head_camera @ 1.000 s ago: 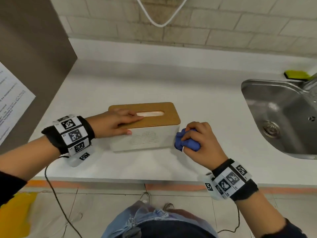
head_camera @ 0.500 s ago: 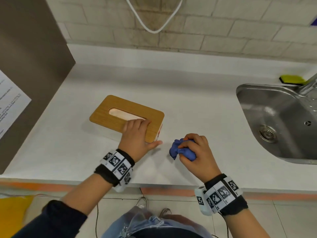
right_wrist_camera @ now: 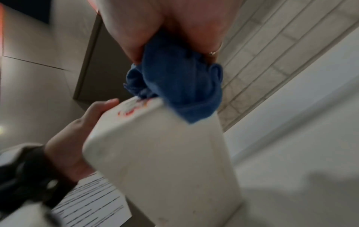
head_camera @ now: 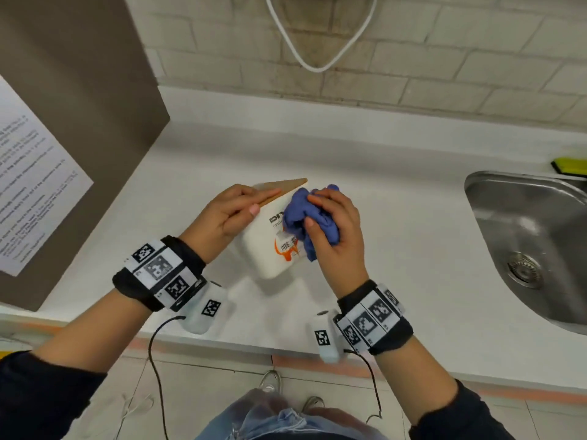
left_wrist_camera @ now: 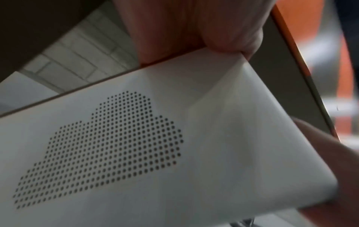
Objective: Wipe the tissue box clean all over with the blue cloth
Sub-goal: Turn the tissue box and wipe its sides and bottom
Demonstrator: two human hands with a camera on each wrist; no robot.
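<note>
The white tissue box (head_camera: 263,249) with a wooden lid (head_camera: 282,185) is tilted up off the counter, its labelled underside facing me. My left hand (head_camera: 233,211) grips its left end, fingers on the lid and thumb on the underside. My right hand (head_camera: 333,223) holds the bunched blue cloth (head_camera: 301,217) and presses it on the underside. In the left wrist view the box side (left_wrist_camera: 174,153) with its dotted cloud pattern fills the picture. The right wrist view has the cloth (right_wrist_camera: 180,81) on the box (right_wrist_camera: 161,161).
A steel sink (head_camera: 533,242) lies to the right, a yellow-green sponge (head_camera: 570,165) behind it. At the left stands a brown panel (head_camera: 79,106) with a printed sheet (head_camera: 28,192). A white cable (head_camera: 317,36) hangs on the tiled wall.
My left hand turned the box round and tipped it up so its underside shows. My right hand brought the cloth from the counter onto that underside.
</note>
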